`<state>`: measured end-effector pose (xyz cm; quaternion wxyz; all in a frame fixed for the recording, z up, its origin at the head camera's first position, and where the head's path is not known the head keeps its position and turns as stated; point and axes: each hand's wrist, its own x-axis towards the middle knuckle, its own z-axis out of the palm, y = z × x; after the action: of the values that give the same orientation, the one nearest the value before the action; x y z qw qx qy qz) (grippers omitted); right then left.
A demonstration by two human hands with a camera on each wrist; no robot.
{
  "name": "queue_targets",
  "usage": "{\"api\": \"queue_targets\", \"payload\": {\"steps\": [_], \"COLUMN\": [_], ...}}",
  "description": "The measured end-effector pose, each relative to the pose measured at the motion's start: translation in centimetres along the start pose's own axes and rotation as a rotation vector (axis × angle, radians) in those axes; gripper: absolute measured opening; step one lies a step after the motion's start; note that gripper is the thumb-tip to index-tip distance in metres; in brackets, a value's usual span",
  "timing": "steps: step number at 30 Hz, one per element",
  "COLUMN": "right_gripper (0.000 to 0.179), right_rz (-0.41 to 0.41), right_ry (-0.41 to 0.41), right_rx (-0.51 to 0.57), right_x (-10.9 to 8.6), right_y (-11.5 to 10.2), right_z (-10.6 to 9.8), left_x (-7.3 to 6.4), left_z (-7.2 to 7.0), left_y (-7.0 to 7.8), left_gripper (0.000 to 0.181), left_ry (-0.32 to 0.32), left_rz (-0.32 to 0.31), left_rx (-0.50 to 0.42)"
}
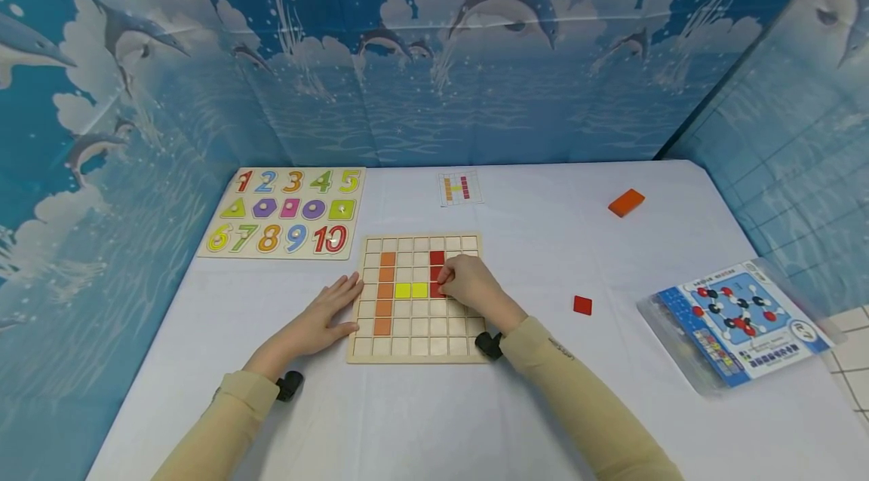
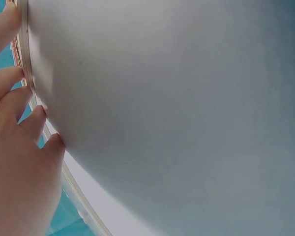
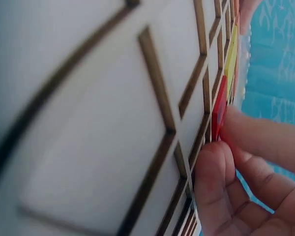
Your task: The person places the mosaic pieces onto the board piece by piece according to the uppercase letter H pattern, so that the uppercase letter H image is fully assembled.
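A wooden grid board (image 1: 417,349) lies on the white table. On it stand a column of orange tiles (image 1: 385,291), two yellow tiles (image 1: 411,290) and a column of red tiles (image 1: 437,258) to their right. My right hand (image 1: 471,285) is over the red column. In the right wrist view its thumb and finger pinch a red tile (image 3: 219,110), which is tilted at the grid beside the yellow. My left hand (image 1: 315,319) rests at the board's left edge, fingers spread and touching the rim, as the left wrist view also shows.
A number-and-shape puzzle board (image 1: 292,225) lies at the back left. Behind the grid is a small pattern card (image 1: 462,188). To the right are a loose red tile (image 1: 582,304), an orange block (image 1: 626,202) and a bagged molecule-picture box (image 1: 743,319).
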<state>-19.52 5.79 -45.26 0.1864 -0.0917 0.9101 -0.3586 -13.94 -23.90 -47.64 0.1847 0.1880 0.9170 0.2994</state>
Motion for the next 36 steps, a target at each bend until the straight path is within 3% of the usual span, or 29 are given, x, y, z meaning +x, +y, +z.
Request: {"api": "queue_targets", "payload": {"steps": [8,17,26,36], "right_gripper": [0.014,0.018,0.023,0.030], "right_rz": [-0.023,-0.026,-0.024,-0.039], "right_ry": [-0.047,-0.061,-0.043,-0.035], "right_rx": [0.090,0.111,0.114,0.119], "right_x": [-1.3,-3.6,-6.0,-7.3], "right_y": [1.6,4.5,7.1,8.8], "right_z": [-2.2,-4.6,-5.5,-5.9], "left_x": [0.1,0.0,0.1,0.0], "left_z": [0.0,-0.1,-0.1,-0.1], "left_y": [0.1,0.2,0.2,0.1], "left_gripper": [0.075,0.074,0.075,0.074], "left_ry": [-0.008,0.003,-0.010,0.002], "left_rz": [-0.010,0.011,-0.013,-0.010], "left_rx": [-0.006,0.001,0.003,0.017]}}
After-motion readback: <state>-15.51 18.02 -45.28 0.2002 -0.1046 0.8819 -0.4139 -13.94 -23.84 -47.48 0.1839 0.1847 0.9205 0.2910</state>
